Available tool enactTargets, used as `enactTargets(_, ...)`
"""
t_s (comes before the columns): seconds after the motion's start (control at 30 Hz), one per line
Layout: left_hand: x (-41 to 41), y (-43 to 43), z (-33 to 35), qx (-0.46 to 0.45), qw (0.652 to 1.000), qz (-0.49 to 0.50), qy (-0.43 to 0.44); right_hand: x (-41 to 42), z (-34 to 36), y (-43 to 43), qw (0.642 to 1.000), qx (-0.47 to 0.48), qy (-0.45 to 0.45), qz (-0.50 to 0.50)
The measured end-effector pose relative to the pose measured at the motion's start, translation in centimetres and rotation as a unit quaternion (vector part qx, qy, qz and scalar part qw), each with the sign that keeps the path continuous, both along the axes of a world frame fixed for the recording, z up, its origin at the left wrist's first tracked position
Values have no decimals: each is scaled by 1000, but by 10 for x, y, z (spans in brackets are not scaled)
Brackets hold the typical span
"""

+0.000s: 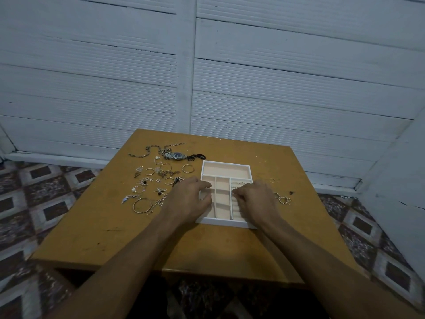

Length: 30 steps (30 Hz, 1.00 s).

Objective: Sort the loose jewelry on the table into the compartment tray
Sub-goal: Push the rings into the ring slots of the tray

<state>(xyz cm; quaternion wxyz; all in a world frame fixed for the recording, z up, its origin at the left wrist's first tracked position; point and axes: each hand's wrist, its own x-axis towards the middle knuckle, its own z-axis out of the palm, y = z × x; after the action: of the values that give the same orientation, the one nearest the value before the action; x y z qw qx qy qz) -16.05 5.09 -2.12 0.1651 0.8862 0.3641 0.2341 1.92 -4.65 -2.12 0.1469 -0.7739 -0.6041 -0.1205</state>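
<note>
Tray [226,162]: white, on the bench [207,249], at 12 o'clock from me.
Left hand [189,200]: rests on the tray's 9 o'clock wall, fingers [203,185] relaxed, holding nothing I can see.
Right hand [256,201]: fingers curled down into the 3 o'clock compartment; whether they pinch a ring, I cannot tell.
Step, as I judge it: seating a ring; steady the tray and set the ring down low beside the sorted rings [238,184].
Loose jewelry [158,180]: at 10 o'clock of my left hand, near.
Stray rings [283,200]: at 3 o'clock of my right hand, near.
</note>
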Motion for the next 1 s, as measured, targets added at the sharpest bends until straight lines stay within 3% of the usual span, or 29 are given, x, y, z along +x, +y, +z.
enactTargets(0.5,10,-6,5,22,1000,-14,4,-2,-2,-7,996,-39,77,-7)
enactTargets(0.7,41,-8,13,39,999,-36,-10,10,10,-14,984,-3,177,-6)
enactTargets(0.87,88,-10,21,31,996,-85,24,47,29,-31,970,14,230,-82)
enactTargets(1.0,133,-2,22,51,987,-110,106,85,32,-49,957,-18,247,-150)
